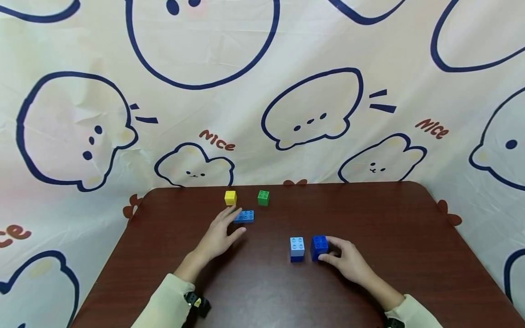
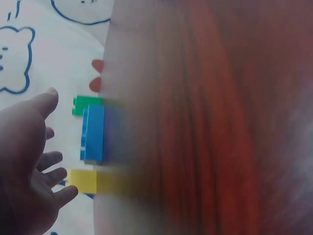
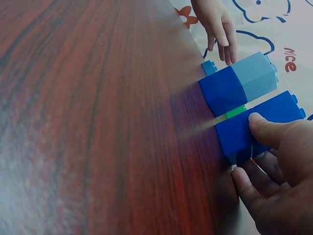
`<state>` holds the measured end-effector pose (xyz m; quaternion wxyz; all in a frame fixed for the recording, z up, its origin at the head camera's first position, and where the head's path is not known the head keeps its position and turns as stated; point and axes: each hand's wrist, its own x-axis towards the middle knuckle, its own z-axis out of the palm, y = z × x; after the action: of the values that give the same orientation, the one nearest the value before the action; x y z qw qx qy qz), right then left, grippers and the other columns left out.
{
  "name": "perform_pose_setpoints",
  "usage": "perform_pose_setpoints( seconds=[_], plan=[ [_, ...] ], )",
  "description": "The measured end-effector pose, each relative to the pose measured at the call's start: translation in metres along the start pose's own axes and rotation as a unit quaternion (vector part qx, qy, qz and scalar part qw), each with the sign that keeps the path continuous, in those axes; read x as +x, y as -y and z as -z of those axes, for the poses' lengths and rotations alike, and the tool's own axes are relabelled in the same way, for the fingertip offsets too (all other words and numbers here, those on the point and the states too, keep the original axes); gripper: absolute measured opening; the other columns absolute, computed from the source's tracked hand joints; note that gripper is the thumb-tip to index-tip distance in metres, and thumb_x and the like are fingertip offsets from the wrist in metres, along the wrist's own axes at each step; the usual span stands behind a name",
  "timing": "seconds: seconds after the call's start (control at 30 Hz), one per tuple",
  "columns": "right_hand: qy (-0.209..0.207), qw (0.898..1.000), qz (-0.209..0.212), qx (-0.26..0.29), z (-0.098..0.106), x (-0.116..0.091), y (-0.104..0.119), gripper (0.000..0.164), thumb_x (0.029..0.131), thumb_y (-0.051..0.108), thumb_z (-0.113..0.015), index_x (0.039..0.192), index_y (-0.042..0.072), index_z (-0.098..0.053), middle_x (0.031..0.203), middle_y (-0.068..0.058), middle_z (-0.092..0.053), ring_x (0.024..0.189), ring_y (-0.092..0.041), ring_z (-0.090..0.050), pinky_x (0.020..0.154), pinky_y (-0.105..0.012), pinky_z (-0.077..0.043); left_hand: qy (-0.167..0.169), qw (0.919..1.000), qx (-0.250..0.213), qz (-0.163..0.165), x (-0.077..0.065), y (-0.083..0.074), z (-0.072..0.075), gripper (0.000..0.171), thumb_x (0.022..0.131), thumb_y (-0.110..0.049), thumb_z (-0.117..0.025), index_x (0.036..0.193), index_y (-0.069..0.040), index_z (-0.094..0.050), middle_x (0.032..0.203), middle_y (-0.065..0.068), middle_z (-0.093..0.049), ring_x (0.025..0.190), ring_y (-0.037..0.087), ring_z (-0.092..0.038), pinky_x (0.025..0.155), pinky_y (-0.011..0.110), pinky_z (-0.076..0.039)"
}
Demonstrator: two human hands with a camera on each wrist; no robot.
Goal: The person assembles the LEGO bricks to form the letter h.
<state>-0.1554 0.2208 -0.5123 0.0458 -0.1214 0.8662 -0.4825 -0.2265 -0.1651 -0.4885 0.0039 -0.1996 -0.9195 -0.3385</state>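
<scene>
My right hand (image 1: 350, 262) has its thumb and fingers on either side of a dark blue toy-brick stack (image 1: 319, 247), gripping it; in the right wrist view the thumb lies across its side. Just left of it stands another stack (image 1: 297, 249), a light blue brick over a dark blue one. Farther left, my left hand (image 1: 215, 237) reaches over the table with spread fingers and holds nothing. Its fingertips are near a longer medium blue brick (image 1: 246, 216) and a yellow brick (image 1: 230, 197); whether they touch either is unclear. A green brick (image 1: 263, 197) sits behind.
Everything stands on a dark brown wooden table (image 1: 369, 214). The yellow and green bricks are near its far edge. Behind and beside the table hangs a pale cloth (image 1: 246, 114) with blue cartoon outlines. A black strapped device (image 1: 198, 303) is worn on my left wrist.
</scene>
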Motion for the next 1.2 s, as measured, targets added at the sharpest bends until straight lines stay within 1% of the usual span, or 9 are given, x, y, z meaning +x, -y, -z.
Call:
perform_pose_setpoints(
  seconds=[0.17, 0.33, 0.53, 0.73, 0.97, 1.2],
  plan=[
    [-0.002, 1.000, 0.003, -0.003, 0.000, 0.001, -0.001, 0.048, 0.090, 0.015, -0.079, 0.132, -0.002, -0.062, 0.116, -0.013, -0.071, 0.091, -0.011, -0.067, 0.077, -0.026, -0.056, 0.008, 0.9994, -0.009, 0.032, 0.010, 0.010, 0.003, 0.066, 0.099, -0.030, -0.069, 0.154, -0.004, -0.043, 0.159, 0.021, -0.037, 0.146, 0.041, -0.034, 0.114, 0.059, -0.033],
    [0.002, 1.000, 0.003, -0.003, 0.000, 0.001, -0.002, 0.049, 0.090, 0.015, -0.079, 0.133, -0.001, -0.062, 0.117, -0.012, -0.071, 0.093, -0.012, -0.067, 0.078, -0.026, -0.056, 0.010, 0.9983, -0.022, 0.053, 0.018, 0.018, 0.004, 0.068, 0.099, -0.029, -0.069, 0.154, -0.002, -0.041, 0.158, 0.021, -0.039, 0.146, 0.040, -0.035, 0.116, 0.056, -0.032],
    [0.002, 1.000, 0.007, -0.004, 0.000, 0.002, -0.003, 0.049, 0.090, 0.015, -0.079, 0.132, -0.001, -0.062, 0.117, -0.012, -0.071, 0.093, -0.013, -0.067, 0.078, -0.026, -0.056, 0.006, 0.9976, -0.028, 0.063, 0.025, 0.025, 0.003, 0.067, 0.096, -0.025, -0.074, 0.151, 0.000, -0.045, 0.154, 0.022, -0.044, 0.143, 0.040, -0.039, 0.115, 0.056, -0.033],
    [0.004, 1.000, 0.001, 0.001, -0.001, 0.002, -0.004, 0.049, 0.090, 0.016, -0.079, 0.132, -0.001, -0.062, 0.116, -0.012, -0.071, 0.092, -0.013, -0.067, 0.077, -0.026, -0.056, 0.003, 0.9971, -0.032, 0.068, 0.030, 0.030, -0.001, 0.063, 0.094, -0.019, -0.076, 0.148, 0.000, -0.050, 0.149, 0.022, -0.050, 0.140, 0.040, -0.043, 0.115, 0.055, -0.035],
    [-0.002, 1.000, 0.003, 0.000, 0.000, 0.001, -0.004, 0.049, 0.090, 0.015, -0.079, 0.132, -0.003, -0.062, 0.116, -0.013, -0.071, 0.089, -0.011, -0.066, 0.076, -0.026, -0.055, 0.006, 0.9957, -0.030, 0.087, 0.033, 0.034, -0.003, 0.057, 0.093, -0.017, -0.076, 0.144, -0.001, -0.055, 0.146, 0.021, -0.054, 0.138, 0.040, -0.045, 0.114, 0.056, -0.035],
    [0.001, 1.000, 0.003, 0.000, 0.000, 0.000, -0.002, 0.049, 0.090, 0.015, -0.078, 0.133, -0.003, -0.061, 0.115, -0.012, -0.071, 0.089, -0.010, -0.067, 0.076, -0.026, -0.056, 0.003, 0.9950, -0.024, 0.097, 0.036, 0.035, -0.004, 0.049, 0.094, -0.016, -0.075, 0.139, -0.004, -0.061, 0.142, 0.018, -0.057, 0.135, 0.038, -0.048, 0.113, 0.056, -0.036]
  ],
)
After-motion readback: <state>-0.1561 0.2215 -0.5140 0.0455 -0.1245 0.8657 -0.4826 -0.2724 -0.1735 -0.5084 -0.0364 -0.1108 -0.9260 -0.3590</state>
